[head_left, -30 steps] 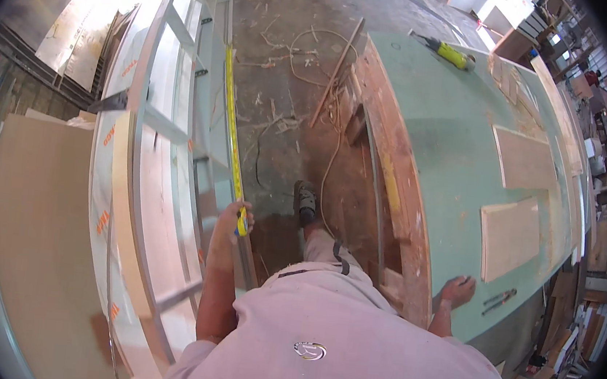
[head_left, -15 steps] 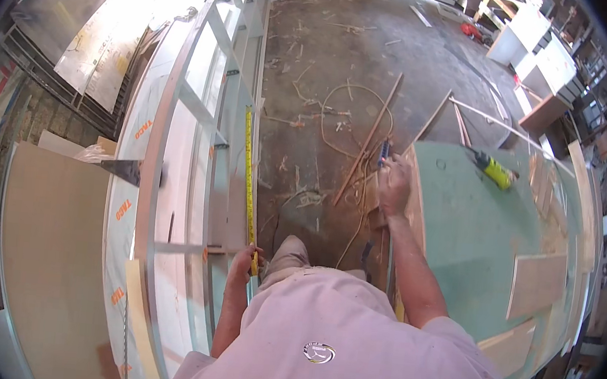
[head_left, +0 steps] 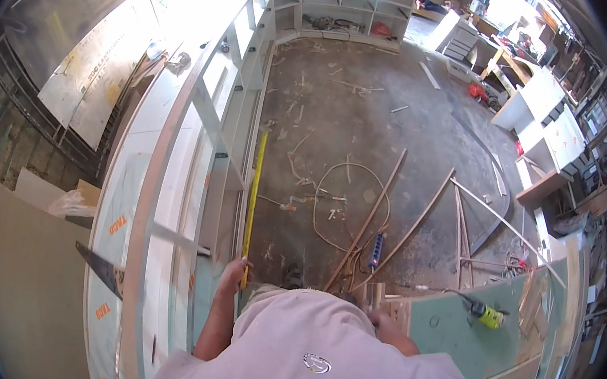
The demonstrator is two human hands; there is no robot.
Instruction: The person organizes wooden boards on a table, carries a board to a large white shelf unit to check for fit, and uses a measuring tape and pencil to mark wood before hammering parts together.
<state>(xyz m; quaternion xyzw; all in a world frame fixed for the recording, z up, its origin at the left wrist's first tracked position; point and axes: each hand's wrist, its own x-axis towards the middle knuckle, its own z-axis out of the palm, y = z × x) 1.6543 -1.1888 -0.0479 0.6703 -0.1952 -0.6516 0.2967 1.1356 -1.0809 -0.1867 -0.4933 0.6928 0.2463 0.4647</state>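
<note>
Low at centre, my left hand is closed on a yellow tape measure, whose blade runs forward along the inner bottom edge of the long white cabinet frame. My right hand is low beside my shirt, mostly hidden by my body, so its fingers cannot be made out. A green-topped bench is to its right, with a green-and-black power tool and wooden offcuts on it. A handsaw rests beside the frame at left.
Beyond me, loose wood strips, a cord loop, a blue power strip and scraps lie on the concrete floor. A curved shelving run closes the far end. White cabinet units line the right; boards lean at left.
My right hand left the bench, reached forward, then drew back down beside my body. The view has tilted up, showing more floor and the far shelving. My left hand stays on the tape.
</note>
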